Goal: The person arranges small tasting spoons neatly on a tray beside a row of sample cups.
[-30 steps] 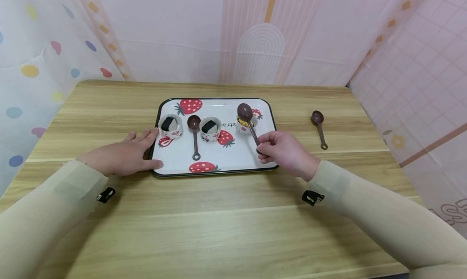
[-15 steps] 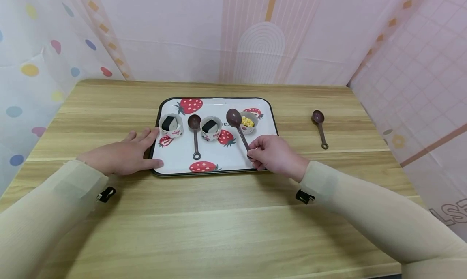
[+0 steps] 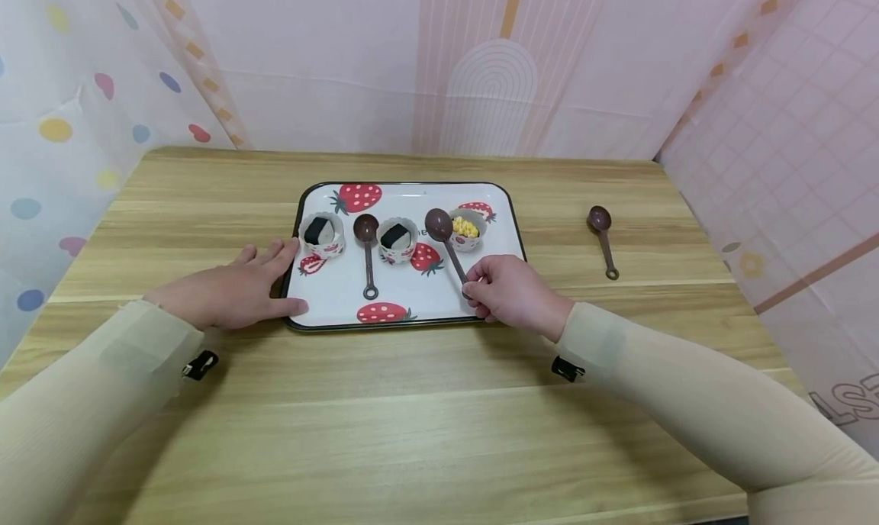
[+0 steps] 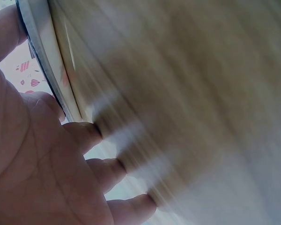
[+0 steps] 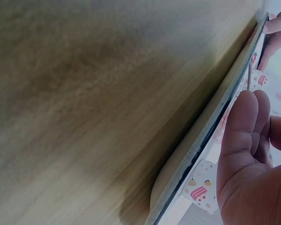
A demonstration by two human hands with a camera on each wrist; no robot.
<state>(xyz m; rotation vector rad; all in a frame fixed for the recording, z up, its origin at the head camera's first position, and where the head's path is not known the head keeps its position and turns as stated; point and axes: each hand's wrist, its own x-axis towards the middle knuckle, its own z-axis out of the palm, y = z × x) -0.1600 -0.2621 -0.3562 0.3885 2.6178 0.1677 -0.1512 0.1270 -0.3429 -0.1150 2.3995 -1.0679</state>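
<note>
A white tray (image 3: 330,300) with a dark rim and strawberry prints lies on the table. My left hand (image 3: 236,288) rests at its left edge, fingers spread, the thumb over the rim. With thumb and fingers my right hand (image 3: 511,292) pinches the handle end of a brown measuring spoon (image 3: 439,224), its bowl between the middle cup and the right one. A second brown spoon (image 3: 366,228) lies between two paper cups, the left cup (image 3: 333,252) and the middle cup (image 3: 398,256), each with a black-and-white rice ball. Yellow bits fill the right cup (image 3: 465,243).
On the wooden table (image 3: 384,433), right of the tray, lies a third brown spoon (image 3: 600,220). Patterned cloth (image 3: 330,59) hangs behind the table and at both sides.
My right hand has moved left and slightly toward me with the spoon, whose bowl went from over the right cup to its left side. The left hand has stayed in place.
</note>
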